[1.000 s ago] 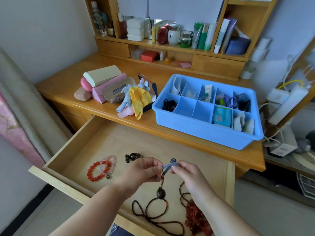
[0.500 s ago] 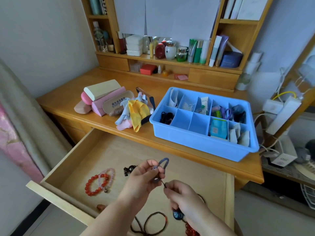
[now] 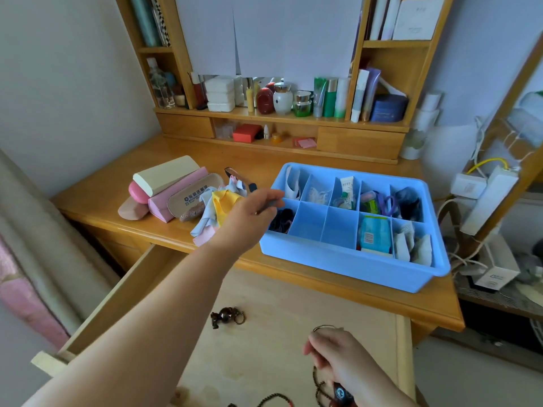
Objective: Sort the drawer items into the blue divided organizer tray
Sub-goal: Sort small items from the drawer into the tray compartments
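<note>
My left hand (image 3: 252,212) pinches one hair tie (image 3: 271,203) over the tray (image 3: 352,268) near-left rim; my right hand (image 3: 338,359) grips beads (image 3: 318,383).

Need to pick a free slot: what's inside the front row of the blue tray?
Front row of the blue tray: dark hair ties at left, partly hidden by the left hand; two bare middle compartments; a blue packet; white sachets at right.
</note>
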Demonstrator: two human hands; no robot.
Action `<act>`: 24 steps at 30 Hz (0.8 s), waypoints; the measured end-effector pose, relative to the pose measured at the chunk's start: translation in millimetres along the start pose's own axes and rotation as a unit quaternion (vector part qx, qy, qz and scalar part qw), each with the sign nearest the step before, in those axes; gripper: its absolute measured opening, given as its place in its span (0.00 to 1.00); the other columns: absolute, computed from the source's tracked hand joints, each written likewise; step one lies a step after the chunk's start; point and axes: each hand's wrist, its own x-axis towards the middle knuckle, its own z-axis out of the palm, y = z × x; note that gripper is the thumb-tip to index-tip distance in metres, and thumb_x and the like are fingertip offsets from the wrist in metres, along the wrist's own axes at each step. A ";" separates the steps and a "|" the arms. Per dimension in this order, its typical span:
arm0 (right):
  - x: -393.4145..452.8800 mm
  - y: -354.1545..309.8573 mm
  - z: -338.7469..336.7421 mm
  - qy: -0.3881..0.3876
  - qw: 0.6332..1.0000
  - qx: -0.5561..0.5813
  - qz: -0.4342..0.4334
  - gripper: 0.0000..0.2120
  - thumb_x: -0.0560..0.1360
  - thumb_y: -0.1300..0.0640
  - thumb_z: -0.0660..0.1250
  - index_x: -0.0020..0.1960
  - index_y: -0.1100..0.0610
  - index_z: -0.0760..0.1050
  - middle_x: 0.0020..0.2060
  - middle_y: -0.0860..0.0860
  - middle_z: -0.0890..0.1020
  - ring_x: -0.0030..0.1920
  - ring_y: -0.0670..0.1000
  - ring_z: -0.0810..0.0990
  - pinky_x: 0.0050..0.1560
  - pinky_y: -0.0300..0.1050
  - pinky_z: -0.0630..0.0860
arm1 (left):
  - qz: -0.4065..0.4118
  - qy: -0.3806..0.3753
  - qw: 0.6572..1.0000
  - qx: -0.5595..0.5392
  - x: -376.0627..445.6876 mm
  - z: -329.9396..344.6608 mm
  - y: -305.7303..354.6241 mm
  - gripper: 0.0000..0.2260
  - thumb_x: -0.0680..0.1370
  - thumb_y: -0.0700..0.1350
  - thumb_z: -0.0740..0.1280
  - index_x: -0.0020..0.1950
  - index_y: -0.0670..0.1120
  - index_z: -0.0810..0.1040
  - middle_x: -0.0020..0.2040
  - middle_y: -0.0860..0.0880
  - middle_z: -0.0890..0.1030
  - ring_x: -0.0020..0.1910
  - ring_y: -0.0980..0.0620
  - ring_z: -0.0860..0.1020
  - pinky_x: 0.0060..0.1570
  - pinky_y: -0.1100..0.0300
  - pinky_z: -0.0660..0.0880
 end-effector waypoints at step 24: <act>-10.7 -32.5 1.1 -0.057 0.966 0.252 0.008 0.10 0.76 0.56 0.61 0.43 0.62 0.76 0.30 0.58 0.69 0.21 0.48 0.61 0.25 0.42 0.64 | -0.184 -0.199 0.914 -0.303 -141.5 63.5 -61.4 0.17 0.78 0.53 0.64 0.58 0.41 0.77 0.48 0.35 0.81 0.47 0.45 0.80 0.55 0.50 0.76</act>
